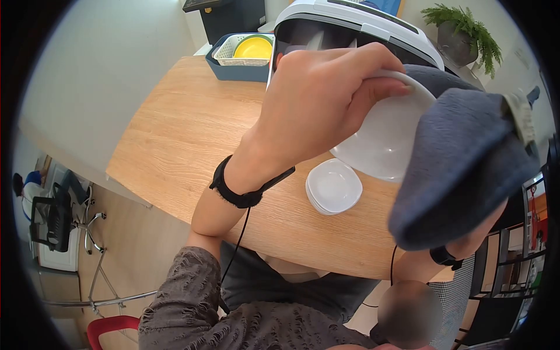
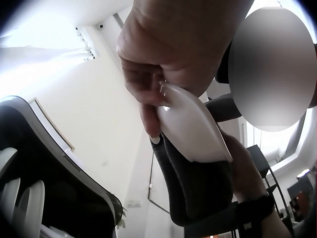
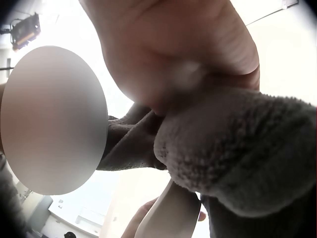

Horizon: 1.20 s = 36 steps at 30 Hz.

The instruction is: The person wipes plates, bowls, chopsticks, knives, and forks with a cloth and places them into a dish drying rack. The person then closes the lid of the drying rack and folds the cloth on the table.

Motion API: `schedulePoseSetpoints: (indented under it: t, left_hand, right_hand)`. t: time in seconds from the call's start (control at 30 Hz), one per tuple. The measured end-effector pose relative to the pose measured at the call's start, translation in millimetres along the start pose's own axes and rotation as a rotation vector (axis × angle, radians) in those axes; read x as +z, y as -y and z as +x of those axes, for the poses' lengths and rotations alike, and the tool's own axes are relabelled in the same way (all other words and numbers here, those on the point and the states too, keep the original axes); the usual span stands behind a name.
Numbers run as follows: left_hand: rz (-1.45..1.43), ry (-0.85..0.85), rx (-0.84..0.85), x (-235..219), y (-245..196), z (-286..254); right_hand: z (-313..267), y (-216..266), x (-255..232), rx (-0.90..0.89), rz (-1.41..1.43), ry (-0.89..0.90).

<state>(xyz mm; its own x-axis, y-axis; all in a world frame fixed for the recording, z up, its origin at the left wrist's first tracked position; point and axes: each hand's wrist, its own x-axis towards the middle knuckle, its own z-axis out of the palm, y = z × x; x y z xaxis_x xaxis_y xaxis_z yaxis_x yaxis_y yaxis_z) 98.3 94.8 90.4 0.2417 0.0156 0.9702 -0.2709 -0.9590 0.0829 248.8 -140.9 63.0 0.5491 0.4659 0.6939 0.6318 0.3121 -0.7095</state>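
Observation:
My left hand (image 1: pixel 315 99) pinches the rim of a white bowl (image 1: pixel 385 137) between thumb and fingers, holding it tilted above the table. Bunched in my right hand (image 3: pixel 188 44) is a thick blue-grey towel (image 1: pixel 461 157), which overlaps the bowl's right side in the head view. The towel hides most of that hand there. Seen from the left wrist, the bowl (image 2: pixel 193 124) stands nearly on edge with dark towel folds (image 2: pixel 193 183) behind and below it. A short stack of small white bowls (image 1: pixel 333 185) sits on the table just below the held bowl.
A white countertop dish machine (image 1: pixel 402 29) stands open at the back, with white dishes (image 2: pixel 29 203) inside. Left of it, a blue bin (image 1: pixel 233 72) holds a white basket and yellow bowl. The wooden table (image 1: pixel 186 128) has a rounded near edge; a potted fern (image 1: pixel 461 35) is back right.

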Motion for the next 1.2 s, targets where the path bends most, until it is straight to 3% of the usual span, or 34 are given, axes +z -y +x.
schedulePoseSetpoints:
  t: [0.03, 0.1, 0.17, 0.37, 0.57, 0.63, 0.7, 0.77, 0.8, 0.87, 0.97, 1.03, 1.1, 1.17, 1.2]
  left_hand:
    - [0.018, 0.033, -0.003, 0.0, -0.5, -1.3]
    - [0.036, 0.068, -0.006, -0.9, -3.6, -3.4]
    - [0.021, 0.071, -0.020, -2.1, -6.8, -4.3]
    - [0.097, 0.036, 0.031, 0.5, -3.2, -5.8]
    - [0.038, -0.066, 0.004, -0.9, -11.3, -3.1]
    - [0.017, -0.062, -0.040, -2.6, -11.6, -4.4]
    - [-0.105, -0.145, -0.099, -0.8, -8.4, -7.2]
    - [-0.118, -0.113, -0.084, -1.1, -5.4, -6.7]
    - [-0.129, -0.083, -0.070, -1.8, -4.6, -6.2]
    - [-0.095, -0.002, -0.110, -7.5, -13.6, -1.0]
    - [-0.051, 0.107, -0.140, -10.2, -14.8, -1.1]
    - [0.099, 0.286, -0.171, -13.1, -17.7, -2.0]
    - [0.122, 0.218, -0.109, -12.1, -16.1, -3.1]
    - [0.112, 0.112, -0.046, -12.3, -15.7, -2.9]
    - [0.112, 0.112, -0.046, -12.3, -16.5, -3.4]
  right_hand:
    - [5.5, 13.2, 9.6, 0.000, 0.001, 0.000]
    - [23.1, 55.5, 52.0, 0.045, -0.128, 0.384]
    - [29.1, 51.1, 73.8, -0.096, -0.242, 0.379]
    - [29.9, 41.3, 74.3, -0.115, -0.291, 0.370]
    - [23.0, 46.9, 68.9, 0.059, -0.262, 0.296]
    - [22.9, 46.3, 68.2, -0.183, -0.291, 0.281]
    - [21.5, 45.6, 66.1, -0.199, -0.287, 0.287]
    - [22.7, 45.7, 69.0, -0.277, -0.327, 0.254]
    - [23.4, 45.9, 69.8, -0.277, -0.327, 0.252]
    - [25.1, 46.4, 71.4, 0.033, -0.160, 0.206]
    - [32.6, 38.4, 66.8, -0.075, -0.318, 0.229]
    - [33.1, 32.5, 71.8, -0.123, -0.330, 0.225]
    - [32.2, 34.7, 73.8, -0.171, -0.346, 0.221]
    - [29.1, 44.7, 74.6, 0.000, -0.325, 0.224]
    - [27.4, 44.9, 74.7, 0.000, -0.326, 0.224]
